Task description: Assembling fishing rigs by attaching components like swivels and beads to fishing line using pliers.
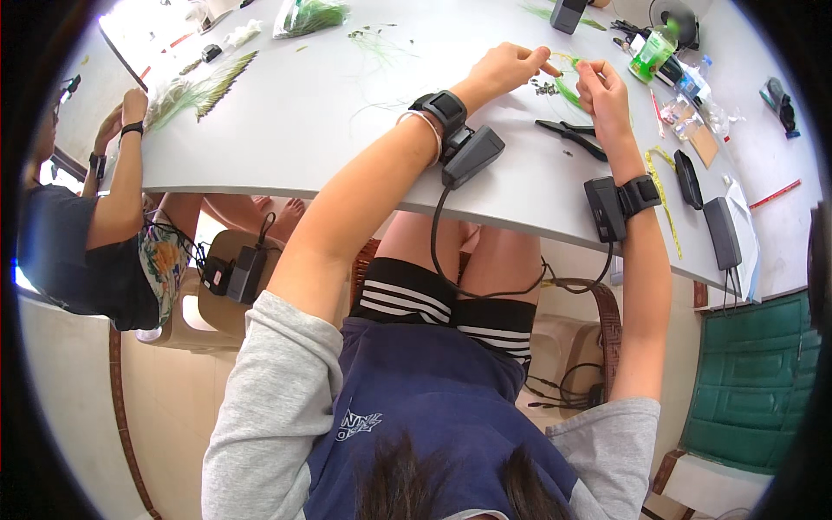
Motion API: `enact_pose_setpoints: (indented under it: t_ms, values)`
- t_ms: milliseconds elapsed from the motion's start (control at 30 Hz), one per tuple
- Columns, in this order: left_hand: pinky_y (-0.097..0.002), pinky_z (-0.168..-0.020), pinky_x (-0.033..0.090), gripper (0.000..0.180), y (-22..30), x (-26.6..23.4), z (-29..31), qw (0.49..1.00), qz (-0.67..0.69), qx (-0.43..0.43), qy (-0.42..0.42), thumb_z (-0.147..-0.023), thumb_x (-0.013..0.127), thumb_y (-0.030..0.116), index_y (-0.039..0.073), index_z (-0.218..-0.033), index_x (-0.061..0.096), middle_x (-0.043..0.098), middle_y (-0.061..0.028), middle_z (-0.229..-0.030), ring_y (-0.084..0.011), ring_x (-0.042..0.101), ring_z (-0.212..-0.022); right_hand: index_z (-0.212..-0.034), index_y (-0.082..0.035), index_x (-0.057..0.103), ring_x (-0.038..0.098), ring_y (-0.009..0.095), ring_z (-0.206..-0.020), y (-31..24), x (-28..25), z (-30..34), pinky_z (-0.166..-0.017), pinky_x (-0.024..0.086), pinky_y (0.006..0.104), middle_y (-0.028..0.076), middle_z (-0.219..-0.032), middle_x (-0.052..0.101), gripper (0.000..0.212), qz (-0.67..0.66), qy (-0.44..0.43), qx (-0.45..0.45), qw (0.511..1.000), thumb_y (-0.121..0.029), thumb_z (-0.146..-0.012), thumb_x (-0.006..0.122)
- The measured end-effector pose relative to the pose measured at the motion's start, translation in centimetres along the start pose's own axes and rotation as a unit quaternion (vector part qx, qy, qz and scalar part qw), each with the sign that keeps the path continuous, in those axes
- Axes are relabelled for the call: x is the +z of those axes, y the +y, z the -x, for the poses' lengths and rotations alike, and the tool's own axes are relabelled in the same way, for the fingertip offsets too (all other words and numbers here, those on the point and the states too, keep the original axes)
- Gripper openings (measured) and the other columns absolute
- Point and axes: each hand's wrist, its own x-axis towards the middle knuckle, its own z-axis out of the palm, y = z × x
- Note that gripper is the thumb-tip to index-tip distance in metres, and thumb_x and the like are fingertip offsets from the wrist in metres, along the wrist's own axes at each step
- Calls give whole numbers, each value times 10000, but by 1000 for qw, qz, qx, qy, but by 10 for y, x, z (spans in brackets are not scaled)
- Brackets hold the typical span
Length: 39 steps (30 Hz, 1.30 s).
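Observation:
Over the far right part of the table, both my hands are raised close together. My left hand (513,68) is closed, its thumb and index finger pinched at one end of a thin yellow-green strand (564,57). At the strand's other end my right hand (604,94) is also closed, fingertips pinched together. Their grip is too small to see exactly. A bright green strand (568,94) curves down beside my right hand. Below my fingertips lies a small pile of dark bits (544,88). Black-handled pliers (575,135) rest near my right wrist.
A yellow tape measure (662,182), a black case (688,180) and a green-labelled bottle (653,54) are on the right. Green strands in a plastic bag (310,17) lie at the back. At left, a person (95,199) handles a green feathery bundle (204,91). Cables hang from my wrist devices.

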Motion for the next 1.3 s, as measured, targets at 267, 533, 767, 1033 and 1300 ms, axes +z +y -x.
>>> enact_pose_setpoints:
  t_ms: [267, 533, 767, 1033, 1300]
  values:
    - [-264, -767, 410, 542, 16, 5, 13, 851, 513, -18, -114, -886, 225, 525, 166, -1087, 576, 515, -33, -1055, -130, 469, -847, -801, -47, 480, 275, 7, -438, -1, 0, 2, -370, 180, 173, -61, -572, 373, 125, -42, -4, 6, 999, -147, -834, 547]
    - [-229, -646, 407, 585, 13, 2, 8, 965, 252, -18, -70, -866, 245, 562, 141, -974, 636, 460, -7, -767, -100, 446, -688, -816, -47, 477, 278, 7, -439, -7, -3, -1, -377, 189, 172, -64, -571, 374, 113, -70, 49, -6, 996, -137, -831, 544]
    - [-241, -634, 435, 442, 4, -3, 3, 1000, -20, -9, -20, -814, 412, 514, 182, -809, 703, 555, -41, -648, -127, 499, -634, -774, -55, 516, 309, 0, -437, 2, -2, -1, -381, 208, 168, -63, -548, 422, 146, 41, 8, -29, 999, -181, -841, 547]
    - [-264, -748, 436, 371, -4, -4, 4, 953, 293, -66, -46, -812, 529, 405, 109, -1016, 620, 583, -24, -953, -130, 512, -851, -770, -48, 523, 315, -1, -449, 7, 8, 2, -391, 223, 168, -69, -561, 430, 167, 132, -68, -24, 989, -195, -844, 548]
    - [-268, -809, 439, 282, -6, 8, 9, 907, 415, -26, -63, -788, 618, 265, 83, -1003, 604, 588, -37, -964, -115, 541, -904, -776, -44, 535, 316, 13, -490, 7, 9, 5, -425, 229, 173, -67, -575, 436, 172, 179, -150, -6, 972, -202, -841, 554]
